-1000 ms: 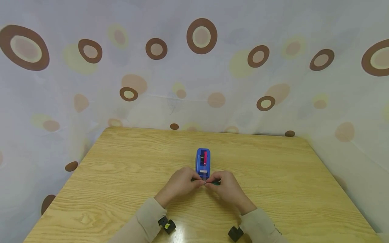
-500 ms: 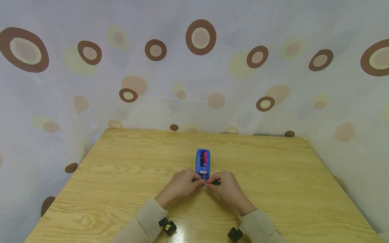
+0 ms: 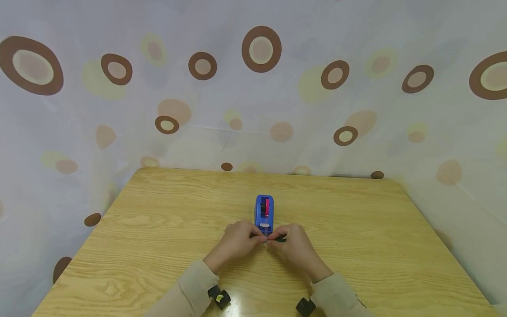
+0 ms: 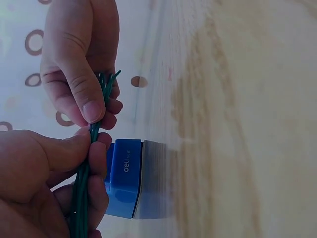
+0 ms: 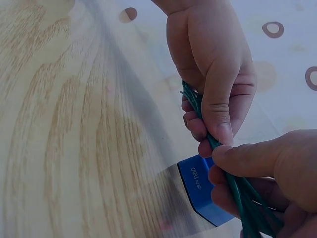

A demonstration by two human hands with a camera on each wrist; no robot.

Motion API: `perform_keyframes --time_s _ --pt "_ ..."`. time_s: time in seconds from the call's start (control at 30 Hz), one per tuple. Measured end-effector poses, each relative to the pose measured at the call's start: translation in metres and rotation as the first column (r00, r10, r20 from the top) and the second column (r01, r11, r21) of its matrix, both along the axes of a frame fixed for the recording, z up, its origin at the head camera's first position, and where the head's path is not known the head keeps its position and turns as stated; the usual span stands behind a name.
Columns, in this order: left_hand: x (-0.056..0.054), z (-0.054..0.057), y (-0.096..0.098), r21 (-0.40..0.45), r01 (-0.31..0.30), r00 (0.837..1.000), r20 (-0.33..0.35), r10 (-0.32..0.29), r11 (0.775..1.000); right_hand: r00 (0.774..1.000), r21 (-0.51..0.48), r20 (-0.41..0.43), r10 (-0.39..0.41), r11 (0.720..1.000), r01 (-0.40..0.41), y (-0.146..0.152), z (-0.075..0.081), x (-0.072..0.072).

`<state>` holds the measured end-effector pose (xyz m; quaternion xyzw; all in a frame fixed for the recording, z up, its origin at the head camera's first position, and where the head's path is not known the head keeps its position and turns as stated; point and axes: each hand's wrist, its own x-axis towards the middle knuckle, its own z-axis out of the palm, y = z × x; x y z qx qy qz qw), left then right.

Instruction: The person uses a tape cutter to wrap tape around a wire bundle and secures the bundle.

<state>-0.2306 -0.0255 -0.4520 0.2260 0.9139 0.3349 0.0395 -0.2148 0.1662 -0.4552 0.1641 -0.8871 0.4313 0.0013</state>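
Both hands meet over the table in front of a blue tape dispenser [image 3: 259,215], which carries a red-edged tape roll. A bundle of thin green strands [image 4: 80,198], wire-like in look, runs between them. My left hand [image 3: 237,240] pinches the bundle with thumb and curled fingers. Close beside it, my right hand [image 3: 296,245] pinches the same bundle with thumb and forefinger; the loose strand ends poke out past it in the left wrist view. A clear strip of tape [image 3: 266,231] reaches from the dispenser toward the fingertips. Its end is hidden there.
The wood-grained table [image 3: 170,198] extends to both sides of the hands. Behind it hangs a pale curtain [image 3: 222,97] with brown ring prints. Small black devices [image 3: 219,297] sit at both wrists, beside the beige sleeves [image 3: 197,281].
The hands stay almost in place at the bundle. My left fingertips have shifted slightly on it. The dispenser stays where it was.
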Motion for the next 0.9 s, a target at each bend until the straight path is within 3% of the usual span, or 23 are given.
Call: perform_keyframes --time_s 0.13,0.4,0.67,0.9 --pt "-0.002 -0.002 0.001 0.002 -0.013 1.0 -0.003 0.013 1.0 0.999 -0.005 0.036 0.018 1.0 -0.018 0.002 0.002 -0.001" --pt "-0.002 -0.002 0.002 0.027 -0.029 1.0 0.007 0.029 0.999 0.984 0.008 0.114 0.136 0.99 -0.137 0.01 0.011 -0.009" --pt "-0.001 -0.002 0.002 0.04 -0.03 1.0 -0.002 0.03 0.999 0.976 0.099 0.087 0.2 0.973 -0.208 0.01 0.02 -0.017" --pt "0.0 0.001 0.001 0.055 -0.041 0.999 -0.005 0.042 0.998 0.956 -0.036 0.169 0.24 0.971 -0.238 0.014 0.011 -0.023"
